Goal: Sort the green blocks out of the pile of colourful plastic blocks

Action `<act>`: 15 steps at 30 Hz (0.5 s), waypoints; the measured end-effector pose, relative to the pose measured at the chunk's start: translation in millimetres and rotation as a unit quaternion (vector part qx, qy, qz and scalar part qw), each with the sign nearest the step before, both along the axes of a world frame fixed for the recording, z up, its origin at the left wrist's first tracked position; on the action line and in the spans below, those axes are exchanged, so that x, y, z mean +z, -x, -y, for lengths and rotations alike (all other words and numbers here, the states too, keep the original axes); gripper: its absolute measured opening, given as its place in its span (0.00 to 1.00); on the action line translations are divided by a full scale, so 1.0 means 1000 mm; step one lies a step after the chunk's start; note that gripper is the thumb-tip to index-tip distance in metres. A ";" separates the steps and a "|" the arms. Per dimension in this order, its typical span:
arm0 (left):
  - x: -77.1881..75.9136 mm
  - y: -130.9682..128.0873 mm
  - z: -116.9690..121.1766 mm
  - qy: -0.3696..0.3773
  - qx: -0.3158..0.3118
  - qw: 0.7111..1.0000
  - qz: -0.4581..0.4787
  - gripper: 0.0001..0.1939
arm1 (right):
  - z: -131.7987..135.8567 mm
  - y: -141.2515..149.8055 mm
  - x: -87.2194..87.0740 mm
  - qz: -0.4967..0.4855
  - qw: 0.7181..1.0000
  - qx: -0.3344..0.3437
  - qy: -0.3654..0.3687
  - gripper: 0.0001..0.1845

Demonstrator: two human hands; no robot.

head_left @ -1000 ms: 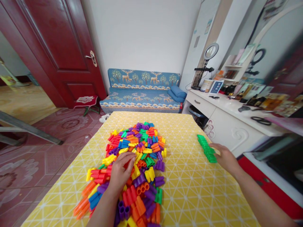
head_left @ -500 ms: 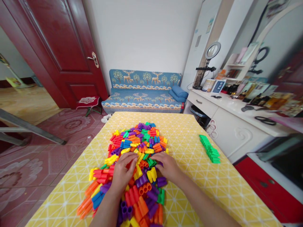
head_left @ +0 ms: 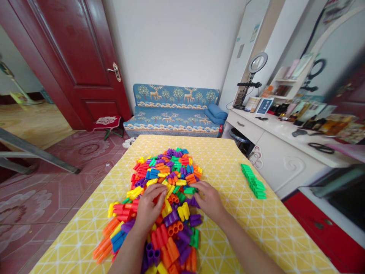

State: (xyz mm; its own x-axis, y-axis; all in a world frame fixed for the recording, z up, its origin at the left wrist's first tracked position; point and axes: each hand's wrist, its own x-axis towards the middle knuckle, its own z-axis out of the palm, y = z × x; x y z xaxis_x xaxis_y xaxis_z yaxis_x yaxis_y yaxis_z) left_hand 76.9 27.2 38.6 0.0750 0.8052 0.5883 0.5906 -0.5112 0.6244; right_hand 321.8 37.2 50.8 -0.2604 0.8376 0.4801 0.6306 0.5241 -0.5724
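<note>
A heap of coloured plastic tube blocks (head_left: 171,219) in red, orange, yellow, green, blue and purple covers the middle of the table. My left hand (head_left: 149,207) rests over the heap's left part, thumb and fingers curved and apart, beside yellow and red pieces; nothing shows held in it. At the heap's right side, my right hand (head_left: 211,201) has its thumb and fingertips around the end of a green tube block (head_left: 190,190). Purple and yellow pieces lie just below those fingertips.
A row of green tube blocks (head_left: 253,182) lies near the right edge of the yellow patterned tablecloth (head_left: 225,160). Beyond the table is a blue sofa (head_left: 173,114). A white dresser (head_left: 279,140) stands at right, a red stool (head_left: 107,122) at left.
My right hand has shifted slightly right and pulled back, with a green block now showing at its fingertips. The left hand stays almost where it was.
</note>
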 end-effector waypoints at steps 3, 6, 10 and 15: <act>-0.001 0.000 0.000 0.004 0.000 1.000 0.002 0.09 | -0.002 -0.036 -0.001 0.020 0.995 -0.092 -0.029 0.16; -0.002 0.000 -0.001 0.003 0.000 1.000 0.000 0.09 | -0.004 -0.072 -0.010 0.112 0.976 -0.186 -0.038 0.14; -0.001 0.000 -0.001 0.001 0.002 1.000 -0.002 0.10 | -0.002 -0.101 -0.027 0.197 0.956 -0.215 0.003 0.18; 0.000 0.000 -0.001 0.004 0.002 1.000 0.000 0.10 | -0.003 -0.115 -0.025 0.171 0.973 -0.144 0.048 0.32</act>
State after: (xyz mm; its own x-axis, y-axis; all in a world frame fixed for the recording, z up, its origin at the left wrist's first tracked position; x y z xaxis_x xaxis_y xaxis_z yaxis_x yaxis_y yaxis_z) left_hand 77.1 28.2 38.6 0.0710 0.8099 0.5822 0.5922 -0.5039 0.6288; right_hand 436.6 40.0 25.6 -0.1388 0.9366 0.3219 0.9059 0.2513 -0.3408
